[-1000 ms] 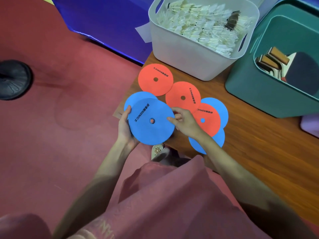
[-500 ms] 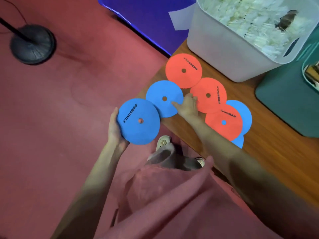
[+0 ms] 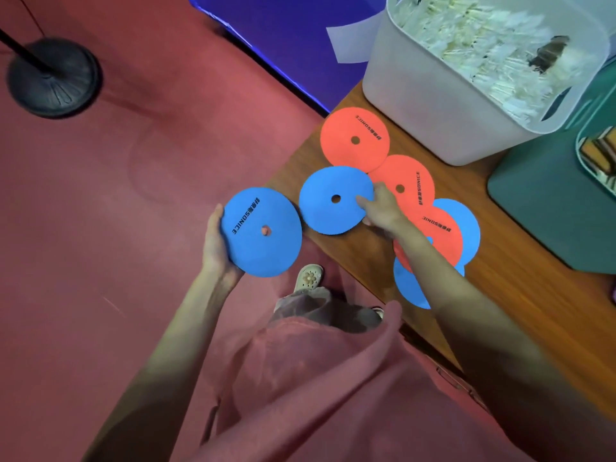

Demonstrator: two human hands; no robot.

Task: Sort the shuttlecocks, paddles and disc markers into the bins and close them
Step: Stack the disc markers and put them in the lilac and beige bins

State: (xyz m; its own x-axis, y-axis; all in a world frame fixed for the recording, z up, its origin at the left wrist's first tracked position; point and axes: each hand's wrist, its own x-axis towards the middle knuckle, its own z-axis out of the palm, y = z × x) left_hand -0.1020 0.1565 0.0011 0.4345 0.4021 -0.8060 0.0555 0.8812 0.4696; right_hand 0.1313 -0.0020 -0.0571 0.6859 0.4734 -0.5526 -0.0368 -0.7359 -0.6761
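My left hand point(image 3: 215, 248) holds a blue disc marker point(image 3: 263, 232) by its left edge, off the table's corner above the floor. My right hand point(image 3: 380, 208) pinches the right edge of a second blue disc marker point(image 3: 330, 200) lying at the table corner. Further discs lie overlapped on the table: an orange disc point(image 3: 355, 140) at the back, another orange disc point(image 3: 408, 185), a third orange disc point(image 3: 440, 231) on a blue disc point(image 3: 466, 225), and one more blue disc point(image 3: 408, 288) partly under my forearm. Shuttlecocks point(image 3: 483, 51) fill the white bin point(image 3: 433, 105). Paddles point(image 3: 600, 155) show inside the green bin point(image 3: 546, 211).
The wooden table point(image 3: 520, 305) has its corner close to my body, with red floor point(image 3: 116, 181) to the left. A black round stand base point(image 3: 53, 78) sits on the floor at far left. A blue board point(image 3: 300, 38) lies behind the table. My shoe point(image 3: 310, 278) is under the corner.
My left hand carried its blue disc leftward off the table. My right hand let go of it, reached to the blue disc beneath, and now pinches that disc's edge.
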